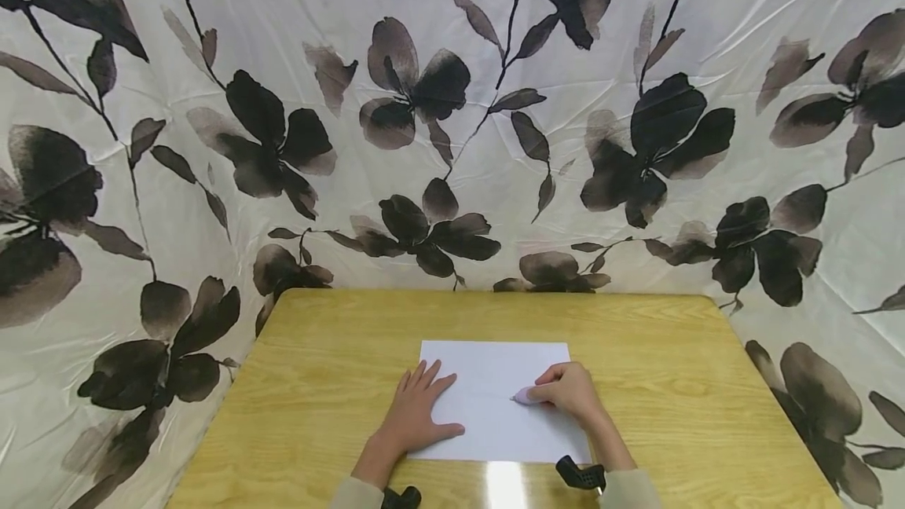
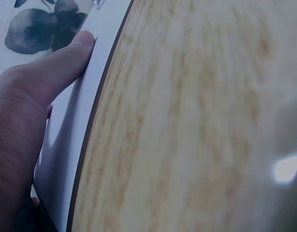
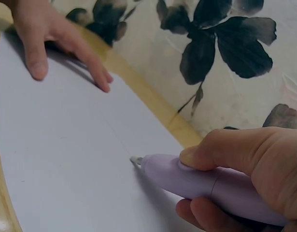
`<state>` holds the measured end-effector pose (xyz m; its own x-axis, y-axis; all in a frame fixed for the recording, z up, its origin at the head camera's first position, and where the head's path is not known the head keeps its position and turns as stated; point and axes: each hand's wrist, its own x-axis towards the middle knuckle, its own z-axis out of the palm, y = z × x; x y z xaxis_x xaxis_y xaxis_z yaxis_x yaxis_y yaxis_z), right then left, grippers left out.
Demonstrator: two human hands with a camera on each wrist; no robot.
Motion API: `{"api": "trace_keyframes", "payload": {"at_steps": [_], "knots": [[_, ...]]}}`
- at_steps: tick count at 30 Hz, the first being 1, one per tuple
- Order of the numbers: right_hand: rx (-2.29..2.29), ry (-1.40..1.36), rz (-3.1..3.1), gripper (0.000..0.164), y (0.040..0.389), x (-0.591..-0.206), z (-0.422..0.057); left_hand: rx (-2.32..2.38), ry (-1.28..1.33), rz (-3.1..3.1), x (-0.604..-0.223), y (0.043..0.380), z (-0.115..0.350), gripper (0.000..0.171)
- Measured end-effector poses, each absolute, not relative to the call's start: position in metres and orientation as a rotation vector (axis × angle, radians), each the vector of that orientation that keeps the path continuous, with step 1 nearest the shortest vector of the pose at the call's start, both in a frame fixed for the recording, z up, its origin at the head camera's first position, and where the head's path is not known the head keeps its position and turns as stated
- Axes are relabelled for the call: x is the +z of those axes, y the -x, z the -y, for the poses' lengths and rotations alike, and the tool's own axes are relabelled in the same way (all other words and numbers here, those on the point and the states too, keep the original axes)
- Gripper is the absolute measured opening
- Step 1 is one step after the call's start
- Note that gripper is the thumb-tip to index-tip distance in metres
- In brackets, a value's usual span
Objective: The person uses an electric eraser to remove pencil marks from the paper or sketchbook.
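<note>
A white sheet of paper (image 1: 495,430) lies on the wooden table. My left hand (image 1: 417,411) rests flat on the paper's left side with its fingers spread. The thumb (image 2: 66,60) lies near the paper's edge in the left wrist view. My right hand (image 1: 569,393) grips a thick, light purple pen-shaped tool (image 3: 177,179) that resembles an electric eraser. Its thumb presses on the barrel's upper side, with fingers curled underneath. The tool's short pale tip points left at the middle of the sheet; whether it touches cannot be told. A faint line runs over the paper near the tip.
The yellow wood-grain table (image 1: 353,320) extends around the paper on all sides. Behind it hangs a white cloth (image 1: 537,179) with dark flower prints. Black wrist devices (image 1: 580,474) sit by both sleeves. Light glares on the tabletop at the near edge.
</note>
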<state>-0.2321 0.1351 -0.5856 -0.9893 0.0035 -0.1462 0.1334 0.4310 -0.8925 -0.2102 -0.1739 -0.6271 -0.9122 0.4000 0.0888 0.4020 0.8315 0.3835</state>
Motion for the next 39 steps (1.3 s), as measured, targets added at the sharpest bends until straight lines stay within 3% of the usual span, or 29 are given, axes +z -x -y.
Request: {"api": "trace_keyframes", "payload": {"at_steps": [39], "knots": [[-1.611,-0.094,-2.572,0.02,0.2362,-0.5853,-0.1298,-0.592,0.659,2.991,-0.6279,0.2121,0.176,0.089]]}}
